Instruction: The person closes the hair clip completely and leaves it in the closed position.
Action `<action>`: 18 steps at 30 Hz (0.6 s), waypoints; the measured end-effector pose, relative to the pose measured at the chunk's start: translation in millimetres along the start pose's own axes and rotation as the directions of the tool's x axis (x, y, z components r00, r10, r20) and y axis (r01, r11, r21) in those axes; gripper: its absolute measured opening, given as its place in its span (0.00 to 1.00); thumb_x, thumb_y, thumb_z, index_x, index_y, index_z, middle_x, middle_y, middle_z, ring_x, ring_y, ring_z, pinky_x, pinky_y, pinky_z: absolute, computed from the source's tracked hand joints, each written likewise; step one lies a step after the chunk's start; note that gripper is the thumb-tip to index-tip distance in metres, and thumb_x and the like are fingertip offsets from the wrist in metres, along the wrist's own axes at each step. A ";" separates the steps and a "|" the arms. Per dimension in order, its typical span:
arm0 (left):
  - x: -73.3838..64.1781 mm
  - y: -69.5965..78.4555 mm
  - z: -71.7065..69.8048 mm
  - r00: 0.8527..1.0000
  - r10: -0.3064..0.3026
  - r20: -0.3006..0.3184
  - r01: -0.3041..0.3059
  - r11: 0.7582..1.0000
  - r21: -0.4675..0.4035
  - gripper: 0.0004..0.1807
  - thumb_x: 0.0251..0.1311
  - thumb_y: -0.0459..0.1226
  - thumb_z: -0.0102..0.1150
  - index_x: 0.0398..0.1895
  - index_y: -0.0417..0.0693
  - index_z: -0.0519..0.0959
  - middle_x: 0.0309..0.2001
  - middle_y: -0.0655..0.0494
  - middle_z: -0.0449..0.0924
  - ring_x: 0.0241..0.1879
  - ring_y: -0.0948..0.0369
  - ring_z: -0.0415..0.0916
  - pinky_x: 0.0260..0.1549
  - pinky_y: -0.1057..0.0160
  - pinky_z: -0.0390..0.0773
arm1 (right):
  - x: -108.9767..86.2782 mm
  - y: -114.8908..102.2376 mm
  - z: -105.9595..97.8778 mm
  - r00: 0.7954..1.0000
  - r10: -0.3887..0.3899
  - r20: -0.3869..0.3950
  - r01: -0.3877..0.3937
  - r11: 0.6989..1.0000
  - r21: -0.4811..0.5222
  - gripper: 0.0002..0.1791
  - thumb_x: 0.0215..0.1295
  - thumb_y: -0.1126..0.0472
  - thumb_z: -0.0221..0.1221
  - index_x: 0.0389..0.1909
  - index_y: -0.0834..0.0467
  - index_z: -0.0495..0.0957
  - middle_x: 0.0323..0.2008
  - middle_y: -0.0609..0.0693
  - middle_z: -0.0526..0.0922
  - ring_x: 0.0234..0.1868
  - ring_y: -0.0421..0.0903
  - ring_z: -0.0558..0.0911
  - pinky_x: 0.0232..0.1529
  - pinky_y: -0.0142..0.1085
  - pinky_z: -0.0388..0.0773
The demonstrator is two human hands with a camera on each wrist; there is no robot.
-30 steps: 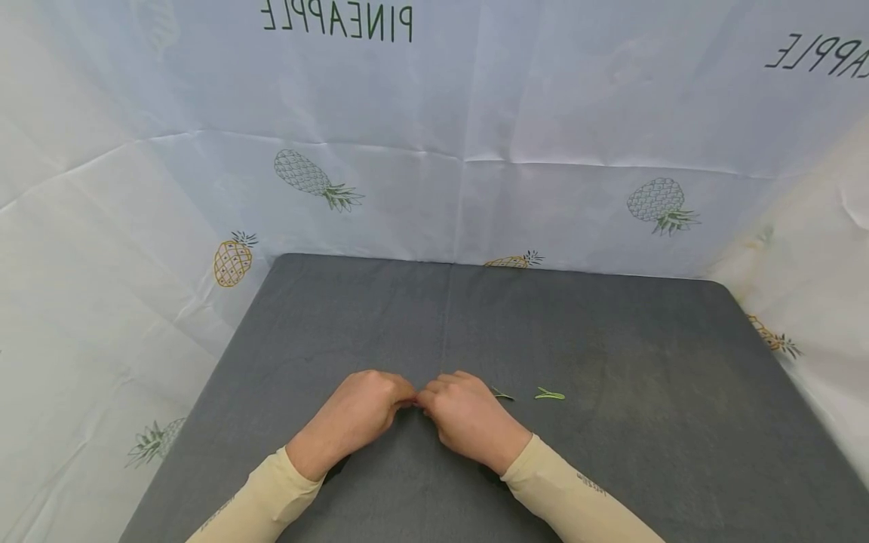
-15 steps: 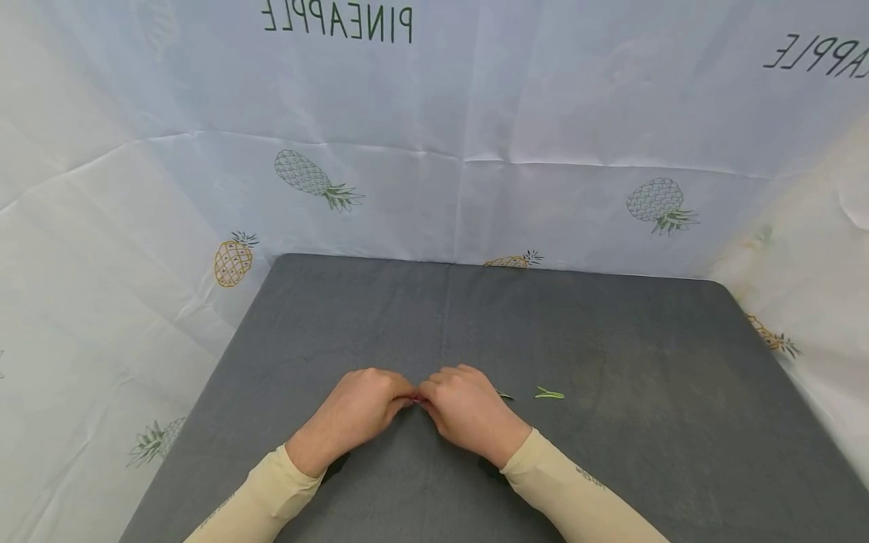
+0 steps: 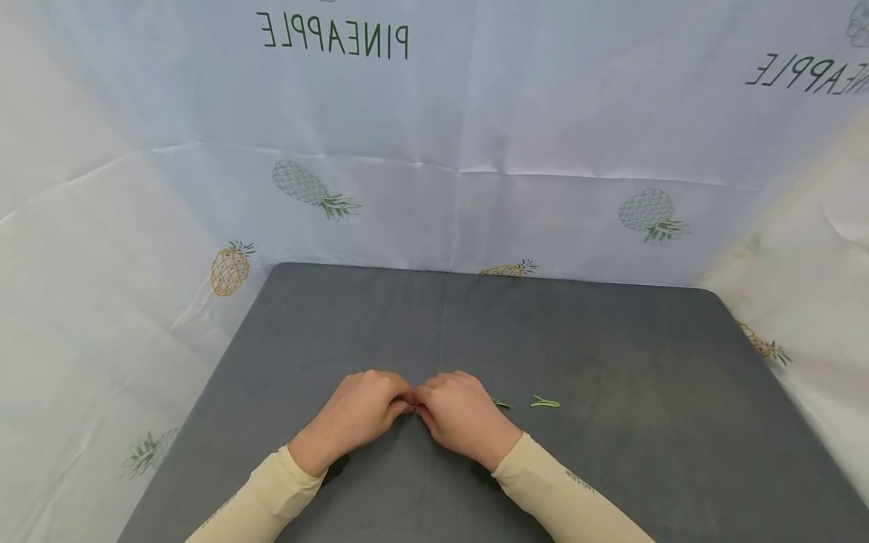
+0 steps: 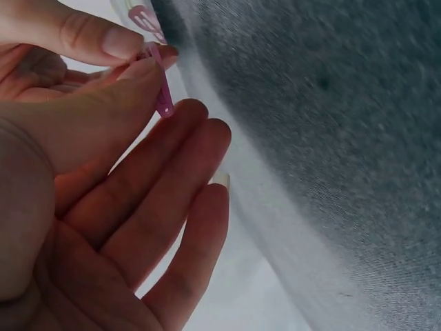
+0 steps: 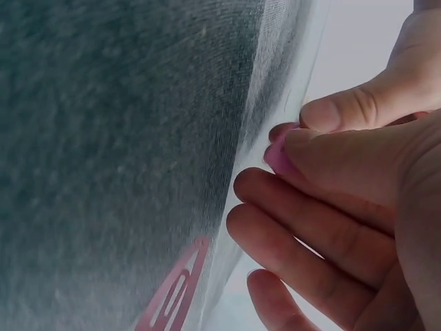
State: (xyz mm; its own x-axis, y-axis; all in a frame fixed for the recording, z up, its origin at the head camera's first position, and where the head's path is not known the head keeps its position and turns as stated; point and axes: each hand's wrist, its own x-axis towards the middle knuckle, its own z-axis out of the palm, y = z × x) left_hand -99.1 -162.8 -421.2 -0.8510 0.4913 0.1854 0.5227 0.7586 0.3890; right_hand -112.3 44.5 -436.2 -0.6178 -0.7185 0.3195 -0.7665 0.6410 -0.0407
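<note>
A small pink snap hair clip (image 4: 164, 102) is held between the two hands over the middle of the table. My left hand (image 3: 363, 411) pinches it between thumb and fingertips, and its remaining fingers are spread loosely in the left wrist view. From the other side my right hand (image 3: 465, 415) pinches the same clip; its thumb covers much of the pink piece (image 5: 279, 157) in the right wrist view. The two thumbs nearly meet there. How far the clip is bent or opened is hidden by the fingers.
A yellow-green snap hair clip (image 3: 545, 402) lies on the dark grey table (image 3: 645, 452), right of my right hand. A darker clip (image 3: 501, 403), partly hidden, lies close by that hand. White pineapple-print cloth (image 3: 543, 136) hangs behind the table and at its sides.
The head view has tilted up slightly, so the scene sits lower. Both hands stay together at the same spot, with only small finger shifts around the pink clip.
</note>
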 end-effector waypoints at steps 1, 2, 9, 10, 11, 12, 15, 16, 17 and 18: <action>0.3 -1.5 0.6 1.000 0.004 0.004 -0.004 1.000 0.000 0.05 0.62 0.40 0.77 0.30 0.59 0.90 0.30 0.67 0.86 0.25 0.73 0.77 0.27 0.69 0.78 | -0.4 0.6 -0.9 1.000 0.002 0.001 -0.002 1.000 -0.001 0.09 0.68 0.55 0.73 0.28 0.45 0.85 0.23 0.39 0.80 0.26 0.37 0.79 0.30 0.30 0.71; 0.7 -3.0 1.1 1.000 0.008 0.008 -0.008 1.000 0.001 0.04 0.62 0.39 0.78 0.31 0.58 0.90 0.31 0.67 0.87 0.26 0.73 0.78 0.28 0.68 0.79 | -1.0 1.6 -2.0 1.000 0.006 0.001 -0.006 1.000 0.000 0.09 0.68 0.55 0.73 0.29 0.45 0.85 0.23 0.39 0.81 0.26 0.37 0.79 0.31 0.31 0.71; 5.2 -8.8 4.0 0.999 0.021 0.039 -0.021 1.000 0.003 0.04 0.62 0.36 0.77 0.32 0.56 0.90 0.39 0.63 0.89 0.35 0.65 0.85 0.35 0.64 0.84 | -11.8 15.0 -12.3 0.999 0.042 -0.004 -0.042 0.999 -0.001 0.08 0.65 0.58 0.75 0.30 0.47 0.86 0.26 0.40 0.85 0.29 0.39 0.82 0.36 0.35 0.79; 5.7 -9.1 4.3 0.999 0.017 0.042 -0.017 1.000 0.008 0.04 0.62 0.36 0.77 0.32 0.56 0.90 0.42 0.62 0.90 0.39 0.63 0.86 0.37 0.63 0.85 | -13.6 17.3 -13.5 0.999 0.048 -0.003 -0.048 0.999 -0.002 0.07 0.64 0.59 0.76 0.30 0.47 0.86 0.27 0.40 0.85 0.29 0.40 0.82 0.36 0.36 0.79; 6.2 -9.6 4.6 0.999 0.016 0.045 -0.016 1.000 0.014 0.04 0.62 0.36 0.77 0.33 0.56 0.90 0.45 0.61 0.90 0.43 0.61 0.88 0.39 0.62 0.86 | -15.7 19.8 -14.4 0.998 0.055 -0.003 -0.055 0.998 -0.001 0.07 0.64 0.59 0.76 0.31 0.47 0.86 0.27 0.40 0.85 0.29 0.40 0.82 0.37 0.36 0.79; 6.7 -10.0 4.8 0.999 0.014 0.046 -0.015 1.000 0.022 0.04 0.62 0.36 0.77 0.33 0.55 0.90 0.48 0.59 0.90 0.47 0.59 0.88 0.40 0.61 0.87 | -17.6 22.1 -15.3 0.998 0.061 -0.003 -0.061 0.998 -0.002 0.07 0.63 0.59 0.76 0.31 0.48 0.86 0.27 0.40 0.85 0.29 0.40 0.82 0.37 0.37 0.80; 8.3 -11.2 5.5 0.999 -0.004 0.054 0.002 0.999 0.040 0.03 0.63 0.36 0.77 0.33 0.55 0.90 0.56 0.56 0.89 0.55 0.56 0.88 0.42 0.59 0.87 | -23.7 28.5 -17.8 0.996 0.084 -0.005 -0.084 0.996 0.000 0.07 0.62 0.60 0.77 0.32 0.47 0.87 0.28 0.40 0.86 0.30 0.40 0.82 0.38 0.37 0.80; 9.0 -11.5 5.8 0.998 -0.008 0.057 0.006 0.999 0.044 0.03 0.64 0.36 0.76 0.34 0.55 0.90 0.57 0.56 0.89 0.56 0.55 0.87 0.42 0.59 0.87 | -25.6 30.4 -18.2 0.996 0.091 -0.006 -0.091 0.996 0.001 0.07 0.62 0.59 0.77 0.32 0.47 0.87 0.28 0.39 0.86 0.30 0.40 0.82 0.38 0.37 0.80; 9.7 -11.9 6.3 0.998 -0.011 0.059 0.009 0.999 0.047 0.03 0.64 0.36 0.76 0.34 0.55 0.90 0.57 0.56 0.89 0.56 0.55 0.87 0.42 0.59 0.87 | -27.3 32.1 -18.6 0.995 0.098 -0.006 -0.098 0.995 0.005 0.08 0.61 0.59 0.77 0.32 0.47 0.87 0.28 0.39 0.86 0.30 0.40 0.82 0.38 0.37 0.80; 10.6 -12.0 6.6 0.998 -0.020 0.063 0.017 0.999 0.049 0.03 0.64 0.36 0.76 0.34 0.55 0.90 0.58 0.55 0.88 0.56 0.55 0.87 0.42 0.58 0.87 | -28.8 33.7 -18.8 0.995 0.103 -0.007 -0.103 0.995 0.005 0.07 0.62 0.59 0.77 0.32 0.47 0.87 0.28 0.39 0.86 0.30 0.39 0.82 0.38 0.37 0.80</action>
State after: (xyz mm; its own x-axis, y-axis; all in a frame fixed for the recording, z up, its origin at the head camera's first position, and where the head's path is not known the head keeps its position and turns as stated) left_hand -114.1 -163.9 -429.8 -0.8564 0.5019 0.1208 0.5101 0.7866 0.3479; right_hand -117.0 91.8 -428.9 -0.6919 -0.6470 0.3205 -0.7000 0.7098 -0.0783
